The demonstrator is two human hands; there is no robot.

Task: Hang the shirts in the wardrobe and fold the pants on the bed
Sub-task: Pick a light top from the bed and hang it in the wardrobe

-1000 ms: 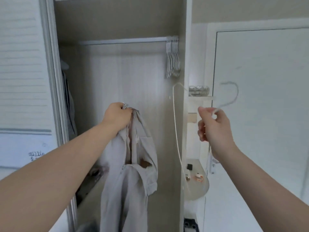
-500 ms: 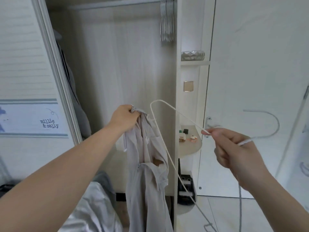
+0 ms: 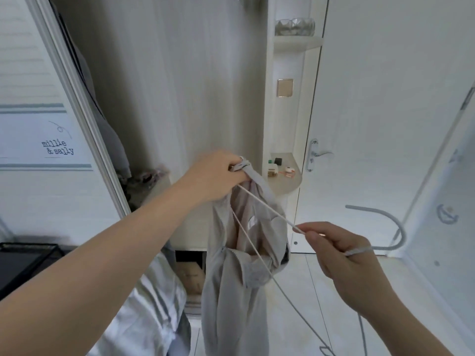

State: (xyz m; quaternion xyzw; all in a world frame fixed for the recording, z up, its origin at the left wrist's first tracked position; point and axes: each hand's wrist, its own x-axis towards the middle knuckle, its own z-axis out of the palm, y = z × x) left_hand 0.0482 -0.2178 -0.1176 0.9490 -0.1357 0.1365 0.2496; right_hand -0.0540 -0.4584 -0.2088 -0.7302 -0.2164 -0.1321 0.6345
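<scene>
Pinched in right hand point(image 3: 344, 258), hanger point(image 3: 267, 206) has seemingly entered the shirt point(image 3: 231, 291) left hand point(image 3: 218, 173) grips.

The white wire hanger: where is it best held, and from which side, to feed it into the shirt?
Probably the neck below the hook, from the right, where the right hand pinches the white wire hanger. Its far arm points into the light grey shirt, whose collar the left hand grips.

Home bedroom: open wardrobe point(image 3: 180, 86) beyond the fingers point(image 3: 226, 163), corner shelves point(image 3: 285, 187) and a white door point(image 3: 380, 98) to their right.
</scene>
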